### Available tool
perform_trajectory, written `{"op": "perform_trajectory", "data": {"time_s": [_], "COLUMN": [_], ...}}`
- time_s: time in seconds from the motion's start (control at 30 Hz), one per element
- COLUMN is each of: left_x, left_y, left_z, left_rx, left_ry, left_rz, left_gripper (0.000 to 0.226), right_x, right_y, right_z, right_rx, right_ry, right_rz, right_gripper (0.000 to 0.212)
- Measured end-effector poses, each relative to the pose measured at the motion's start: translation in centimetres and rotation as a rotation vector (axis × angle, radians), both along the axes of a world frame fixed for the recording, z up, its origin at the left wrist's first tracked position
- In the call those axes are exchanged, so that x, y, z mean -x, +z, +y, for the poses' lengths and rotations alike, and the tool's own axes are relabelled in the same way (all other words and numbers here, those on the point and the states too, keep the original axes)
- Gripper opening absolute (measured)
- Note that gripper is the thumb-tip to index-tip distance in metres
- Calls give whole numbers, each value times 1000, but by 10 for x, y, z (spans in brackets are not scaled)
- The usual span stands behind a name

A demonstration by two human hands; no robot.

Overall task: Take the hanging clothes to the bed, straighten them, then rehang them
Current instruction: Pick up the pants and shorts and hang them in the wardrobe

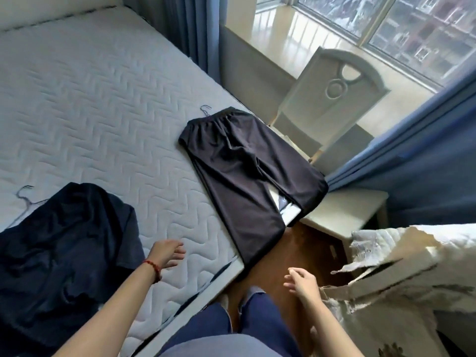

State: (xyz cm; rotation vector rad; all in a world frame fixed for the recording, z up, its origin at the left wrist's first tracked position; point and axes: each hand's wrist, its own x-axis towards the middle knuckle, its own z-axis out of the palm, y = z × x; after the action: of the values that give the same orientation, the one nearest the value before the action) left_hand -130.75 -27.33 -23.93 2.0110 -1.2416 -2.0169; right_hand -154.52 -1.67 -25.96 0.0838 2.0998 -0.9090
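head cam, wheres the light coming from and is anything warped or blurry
Head view: daylight enters through the window at upper right and glares off the pale sill; wide-angle distortion bends the mattress edge and chair; the black trousers read sharp, while the cardboard box at lower right looks smeared.

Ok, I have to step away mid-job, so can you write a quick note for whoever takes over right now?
Left hand: open, empty, over the mattress.
Right hand: open, empty, beside the bed over the floor.
Black trousers: spread flat at the bed's edge, legs overhanging, hanger hook at the waistband.
Dark top: crumpled at the near left, its hanger beside it.
Done: both garments on the bed, trousers laid out.
Left: straighten the top, rehang both.
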Motion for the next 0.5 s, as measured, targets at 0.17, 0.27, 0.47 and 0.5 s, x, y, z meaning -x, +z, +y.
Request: {"op": "perform_trajectory", "data": {"time_s": [0.17, 0.27, 0.47, 0.5], "left_x": [31, 40, 78, 89], "left_y": [9, 2, -15, -14], "left_z": [-33, -41, -52, -57], "left_rx": [16, 17, 14, 36], "left_ry": [121, 221, 374, 387], "left_rz": [8, -14, -145, -173], "left_gripper": [19, 19, 11, 11], "right_x": [53, 86, 163, 177], "right_y": [2, 4, 0, -2], "right_z": [-82, -135, -236, -252], "right_rx": [53, 80, 72, 70], "right_ry": [149, 260, 439, 460], "right_rz": [-3, -30, -68, -68], "right_gripper": [12, 12, 12, 12]}}
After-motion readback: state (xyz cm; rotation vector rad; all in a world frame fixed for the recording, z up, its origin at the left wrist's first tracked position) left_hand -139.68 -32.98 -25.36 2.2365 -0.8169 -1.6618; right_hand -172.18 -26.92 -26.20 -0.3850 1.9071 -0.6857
